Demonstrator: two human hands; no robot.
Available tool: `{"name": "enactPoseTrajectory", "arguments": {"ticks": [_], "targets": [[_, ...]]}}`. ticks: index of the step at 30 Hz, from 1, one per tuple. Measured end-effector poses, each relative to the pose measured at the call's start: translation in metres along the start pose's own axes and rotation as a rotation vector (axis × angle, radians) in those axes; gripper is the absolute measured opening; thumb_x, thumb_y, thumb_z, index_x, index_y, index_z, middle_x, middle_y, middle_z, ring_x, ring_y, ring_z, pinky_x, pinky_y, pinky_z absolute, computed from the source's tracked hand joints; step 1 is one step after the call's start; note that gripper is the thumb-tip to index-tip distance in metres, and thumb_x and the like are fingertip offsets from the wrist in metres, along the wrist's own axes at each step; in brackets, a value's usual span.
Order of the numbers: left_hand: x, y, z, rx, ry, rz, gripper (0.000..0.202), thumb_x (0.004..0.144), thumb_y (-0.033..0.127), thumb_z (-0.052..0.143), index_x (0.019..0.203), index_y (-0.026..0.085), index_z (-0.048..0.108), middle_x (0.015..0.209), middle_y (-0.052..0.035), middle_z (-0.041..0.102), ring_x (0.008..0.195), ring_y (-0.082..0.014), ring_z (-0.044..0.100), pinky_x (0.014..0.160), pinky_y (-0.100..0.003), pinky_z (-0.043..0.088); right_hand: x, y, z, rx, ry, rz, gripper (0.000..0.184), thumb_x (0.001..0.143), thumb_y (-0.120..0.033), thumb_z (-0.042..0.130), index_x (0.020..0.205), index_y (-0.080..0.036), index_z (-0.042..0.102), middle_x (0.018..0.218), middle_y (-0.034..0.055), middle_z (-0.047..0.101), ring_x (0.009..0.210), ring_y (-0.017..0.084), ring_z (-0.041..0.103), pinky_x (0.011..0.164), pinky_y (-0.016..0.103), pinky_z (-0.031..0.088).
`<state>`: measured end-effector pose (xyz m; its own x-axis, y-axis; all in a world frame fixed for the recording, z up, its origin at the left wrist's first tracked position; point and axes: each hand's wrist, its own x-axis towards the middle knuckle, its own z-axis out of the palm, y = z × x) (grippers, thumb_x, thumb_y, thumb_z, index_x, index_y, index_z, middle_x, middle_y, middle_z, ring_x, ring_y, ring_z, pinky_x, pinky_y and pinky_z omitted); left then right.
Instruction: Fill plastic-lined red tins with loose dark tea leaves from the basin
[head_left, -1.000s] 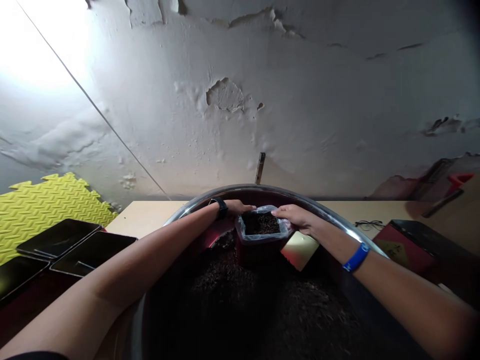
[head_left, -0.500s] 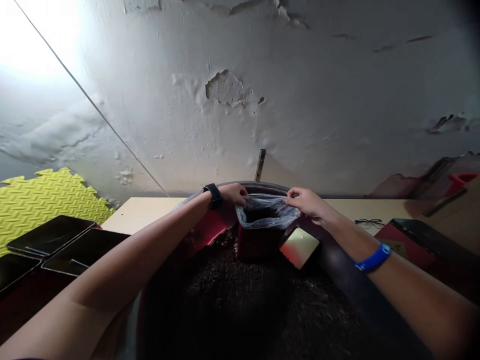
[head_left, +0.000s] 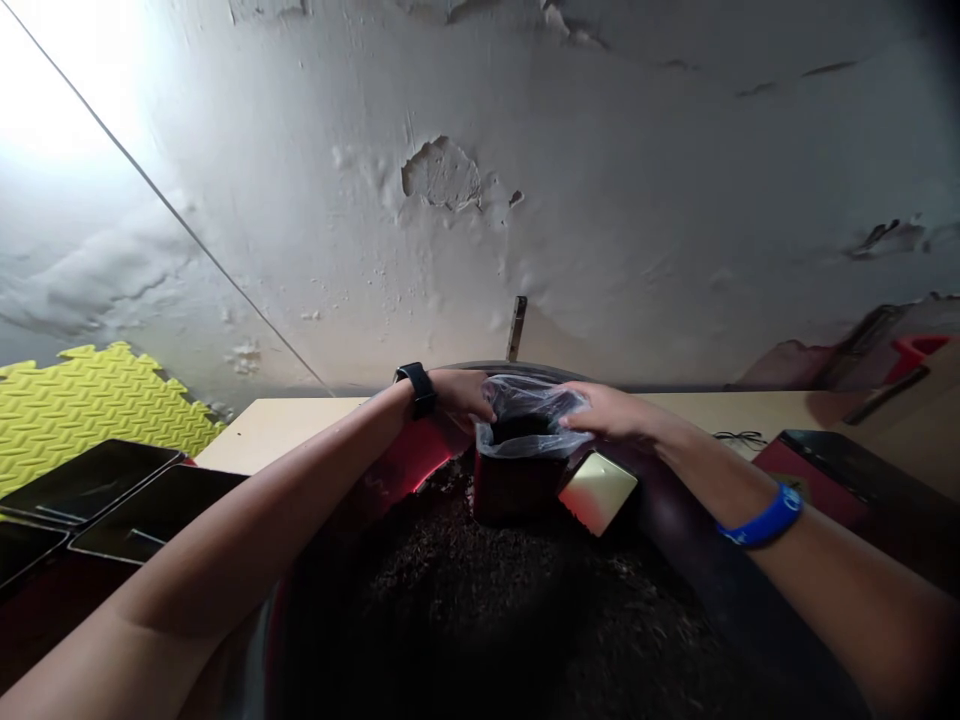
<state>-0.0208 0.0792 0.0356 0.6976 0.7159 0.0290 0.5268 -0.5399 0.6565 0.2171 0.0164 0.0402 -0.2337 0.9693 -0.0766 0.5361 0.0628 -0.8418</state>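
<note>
A clear plastic bag (head_left: 529,388) lines a dark red square box (head_left: 517,490), its upper edge folded out over the rim. Dark stuff shows inside the bag. My left hand (head_left: 461,392) pinches the bag's left side, thumb toward the opening. On the opposite side my right hand (head_left: 609,410) has its fingers closed on the plastic, the thumb along the inner edge. The box stands in dark, loose, leaf-like material (head_left: 450,570) that fills a large tub. Just right of the box lies a square gold-coloured metal piece (head_left: 598,492), tilted on the material.
Several dark-topped boxes (head_left: 97,480) stand at the left, near a yellow foam mat (head_left: 112,400). A pale tabletop (head_left: 292,425) runs behind the tub, below a peeling wall (head_left: 600,200). Thin black glasses or wire (head_left: 741,438) and another red box (head_left: 814,480) lie at right.
Both hands have shifted from the bag's far corners down its sides, thumbs now reaching over the edge. The bag's back edge stands higher and more crumpled. The box has not moved.
</note>
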Motion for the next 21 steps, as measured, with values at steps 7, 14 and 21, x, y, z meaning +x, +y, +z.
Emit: {"name": "enactPoseTrajectory", "arguments": {"ticks": [7,14,21], "targets": [[-0.007,-0.001,-0.019,0.138,-0.059,-0.290,0.025,0.062,0.024,0.058,0.084,0.013,0.062,0.049,0.0010,0.051,0.044,-0.0106,0.045,0.045,-0.023,0.033,0.007,0.008,-0.015,0.237,0.051,0.151,0.038,0.075,-0.017,0.051,0.114,-0.015,0.051,0.041,-0.0087,0.028,0.034,0.003,0.017,0.034,0.016,0.013],[-0.016,0.009,-0.036,0.158,0.105,-0.006,0.051,0.073,0.048,0.051,0.112,0.016,0.053,0.098,-0.0081,0.061,0.064,-0.0111,0.055,0.057,-0.022,0.040,-0.003,-0.004,-0.022,-0.194,0.271,-0.065,0.055,0.074,-0.052,0.052,0.115,-0.017,0.053,0.063,0.0026,0.054,0.046,0.009,0.043,0.041,0.021,0.033],[-0.009,0.002,-0.010,0.465,-0.106,0.090,0.102,0.051,0.049,0.069,0.136,0.015,0.023,0.125,-0.0130,0.047,0.106,-0.0248,0.048,0.084,-0.029,0.037,0.000,0.000,0.004,-0.582,0.126,-0.172,0.084,0.053,-0.047,0.069,0.128,-0.019,0.042,0.118,0.0107,0.054,0.099,0.027,0.053,0.078,0.032,0.043]]}}
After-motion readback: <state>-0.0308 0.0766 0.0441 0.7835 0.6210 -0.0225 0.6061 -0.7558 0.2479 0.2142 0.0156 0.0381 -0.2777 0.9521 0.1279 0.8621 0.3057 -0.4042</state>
